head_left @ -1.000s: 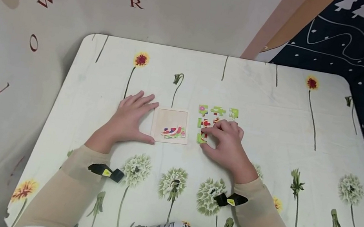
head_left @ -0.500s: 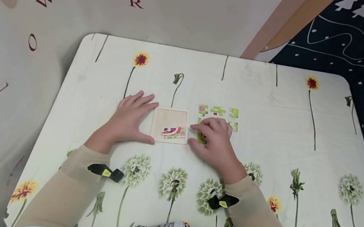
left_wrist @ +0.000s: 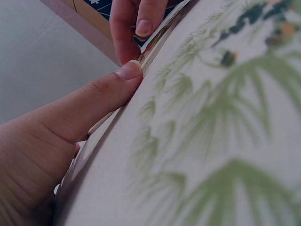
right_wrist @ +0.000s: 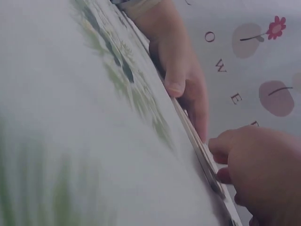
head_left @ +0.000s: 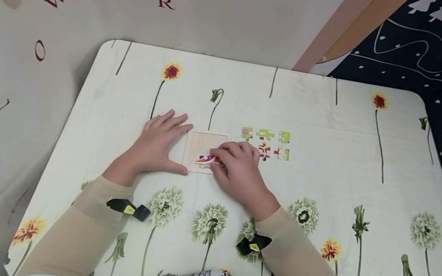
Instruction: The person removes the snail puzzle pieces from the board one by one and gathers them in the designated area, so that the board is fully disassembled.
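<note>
My left hand [head_left: 155, 147] lies spread on the left, its thumb and fingertips at the edge of a square wooden tray [head_left: 199, 140]. The left wrist view shows that thumb [left_wrist: 106, 96] against the tray's rim. A few colourful puzzle pieces [head_left: 205, 159] lie low in the tray, red, blue and green, partly covered. Over their right part is my right hand [head_left: 237, 172], thumb and index finger apart on either side. Whether they pinch a piece is hidden. The right wrist view shows my right hand [right_wrist: 263, 174] low at the tray's edge.
Several loose puzzle pieces [head_left: 264, 150] lie in rows right of the tray, some possibly under my right hand. The table [head_left: 332, 146] wears a white cloth printed with flowers. A pale wall [head_left: 222, 22] and a dark patterned surface [head_left: 431, 70] stand beyond it.
My right hand has moved left from the loose pieces to above the tray, uncovering pieces in the second row. My left hand and the tray have stayed in place.
</note>
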Action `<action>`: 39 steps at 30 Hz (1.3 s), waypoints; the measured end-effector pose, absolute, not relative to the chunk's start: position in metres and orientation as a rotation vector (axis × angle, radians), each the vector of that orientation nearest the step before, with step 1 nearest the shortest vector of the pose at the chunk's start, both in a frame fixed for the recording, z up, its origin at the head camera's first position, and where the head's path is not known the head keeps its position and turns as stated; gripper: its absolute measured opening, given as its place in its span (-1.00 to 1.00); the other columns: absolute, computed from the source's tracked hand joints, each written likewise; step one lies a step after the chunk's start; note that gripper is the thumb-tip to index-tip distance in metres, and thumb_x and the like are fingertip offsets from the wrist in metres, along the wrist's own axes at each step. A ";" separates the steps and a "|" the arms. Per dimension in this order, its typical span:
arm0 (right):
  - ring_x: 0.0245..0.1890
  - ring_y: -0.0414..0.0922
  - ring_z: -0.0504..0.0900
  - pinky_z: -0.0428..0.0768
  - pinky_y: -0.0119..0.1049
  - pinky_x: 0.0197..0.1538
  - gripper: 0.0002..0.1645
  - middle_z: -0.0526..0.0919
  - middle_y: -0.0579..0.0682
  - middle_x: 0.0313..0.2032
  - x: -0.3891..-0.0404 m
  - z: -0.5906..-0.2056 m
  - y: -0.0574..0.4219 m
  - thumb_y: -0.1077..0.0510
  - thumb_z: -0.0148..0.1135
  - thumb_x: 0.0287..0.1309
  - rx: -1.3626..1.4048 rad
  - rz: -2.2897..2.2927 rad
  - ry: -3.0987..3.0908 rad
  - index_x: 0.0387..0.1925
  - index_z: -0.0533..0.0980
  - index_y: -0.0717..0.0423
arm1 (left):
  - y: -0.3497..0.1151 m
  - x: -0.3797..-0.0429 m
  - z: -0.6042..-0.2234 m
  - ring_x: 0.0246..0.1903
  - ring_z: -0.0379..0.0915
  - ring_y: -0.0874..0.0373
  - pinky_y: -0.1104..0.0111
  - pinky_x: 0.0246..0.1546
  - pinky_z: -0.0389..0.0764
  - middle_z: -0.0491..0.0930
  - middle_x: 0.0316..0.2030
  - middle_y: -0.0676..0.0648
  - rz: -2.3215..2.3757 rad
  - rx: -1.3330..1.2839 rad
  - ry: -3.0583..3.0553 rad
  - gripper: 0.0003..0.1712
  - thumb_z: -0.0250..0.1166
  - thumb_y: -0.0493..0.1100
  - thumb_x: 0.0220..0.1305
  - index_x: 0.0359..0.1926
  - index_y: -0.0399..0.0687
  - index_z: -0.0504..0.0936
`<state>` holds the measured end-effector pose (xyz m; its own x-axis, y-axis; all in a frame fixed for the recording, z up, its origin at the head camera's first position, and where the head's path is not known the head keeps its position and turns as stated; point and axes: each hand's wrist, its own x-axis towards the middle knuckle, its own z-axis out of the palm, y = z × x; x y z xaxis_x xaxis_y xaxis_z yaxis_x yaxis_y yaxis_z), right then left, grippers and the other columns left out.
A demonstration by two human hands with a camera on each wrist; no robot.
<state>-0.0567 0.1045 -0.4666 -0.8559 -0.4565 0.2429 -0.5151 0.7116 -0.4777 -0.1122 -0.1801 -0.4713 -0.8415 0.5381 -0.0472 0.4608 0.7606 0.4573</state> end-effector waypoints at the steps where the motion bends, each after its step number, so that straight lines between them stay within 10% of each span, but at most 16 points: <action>1: 0.13 0.02 0.42 0.21 0.17 0.30 -0.65 0.63 -0.07 0.12 -0.057 -0.466 0.102 -0.01 0.29 0.48 0.802 0.810 -2.819 0.18 0.73 -0.07 | -0.180 -0.112 -0.471 0.67 -0.30 -0.20 -0.24 0.55 -0.20 0.05 0.68 -0.12 0.656 0.795 2.780 0.46 0.66 0.52 -0.22 0.64 0.00 0.32; 39: -0.19 -0.07 0.52 0.51 -0.18 -0.06 -0.66 0.65 -0.06 -0.14 -0.054 -0.458 0.088 0.17 0.35 0.43 0.863 0.798 -2.893 0.17 0.72 0.06 | -0.181 -0.112 -0.472 0.67 -0.31 -0.19 -0.23 0.55 -0.20 0.04 0.68 -0.10 0.673 0.808 2.779 0.45 0.65 0.52 -0.21 0.64 0.02 0.31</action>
